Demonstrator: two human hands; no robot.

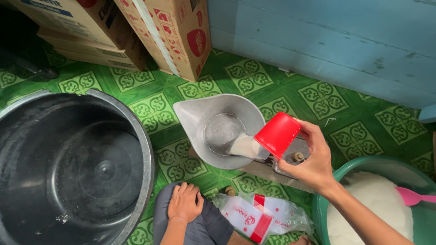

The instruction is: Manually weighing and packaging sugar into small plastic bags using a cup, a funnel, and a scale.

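Right hand (313, 165): grip clenched round a red plastic cup (278, 134), tipped, white grains pouring into the grey metal scale pan (200, 113) on the green patterned floor (327, 97).
Left hand (184, 203): released, resting flat on the knee.

1. You have two hands in view: your left hand (184, 203) and your right hand (313, 159).
2. One red cup (278, 134).
3. One metal scale pan (218, 129).
4. One black bucket (72, 168).
5. One green basin (363, 170).
6. One pink scoop (414, 196).
7. Three cardboard boxes (172, 31).
8. Several clear plastic bags (259, 215); exact number unclear.
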